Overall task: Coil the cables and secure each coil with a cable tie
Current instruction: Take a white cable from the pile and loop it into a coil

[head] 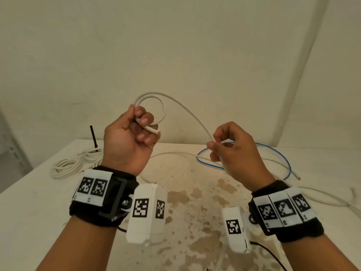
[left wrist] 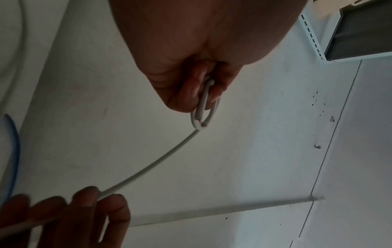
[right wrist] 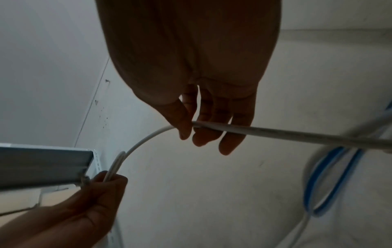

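Note:
My left hand [head: 134, 132] is raised above the table and grips a small loop of white cable [head: 154, 100], with the cut end [head: 154, 130] sticking out past the fingers. The left wrist view shows the same loop [left wrist: 203, 115] clamped in the curled fingers. From the loop the white cable arcs down to my right hand [head: 224, 147], which pinches it between thumb and fingers; the right wrist view shows that pinch on the cable [right wrist: 275, 132]. Beyond the right hand the cable trails over the table.
A blue cable [head: 273, 153] lies in a loose loop on the stained white table [head: 195, 192] behind my right hand. Coiled white cables [head: 66, 166] lie at the back left beside an upright black cable tie [head: 93, 138]. A wall stands close behind.

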